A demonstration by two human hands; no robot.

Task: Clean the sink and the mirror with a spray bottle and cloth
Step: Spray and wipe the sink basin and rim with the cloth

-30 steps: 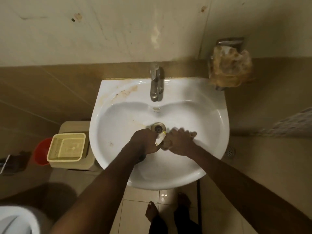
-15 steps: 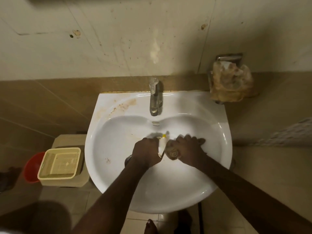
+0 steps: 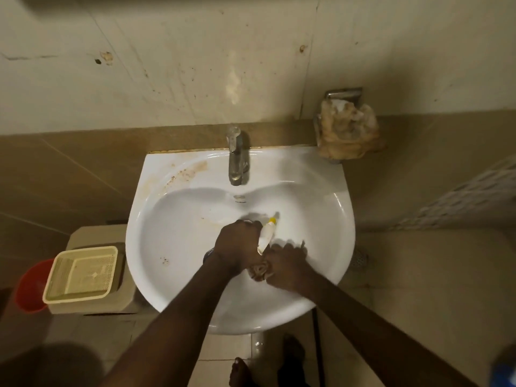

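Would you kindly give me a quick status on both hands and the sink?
Left hand grips spray bottle. Right hand holds cloth in sink. Brown stains left of tap. Nothing obstructing.

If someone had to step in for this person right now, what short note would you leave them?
Left hand: grips the spray bottle, its yellow nozzle pointing up toward the tap.
Right hand: holds the bunched cloth against the sink bowl.
Both hands are over the middle of the bowl.
Done: hard to tell; the wiping is in the bowl.
Left: brown stains on the rim left of the tap, a few spots low on the left of the bowl, then the mirror, which is not in view.
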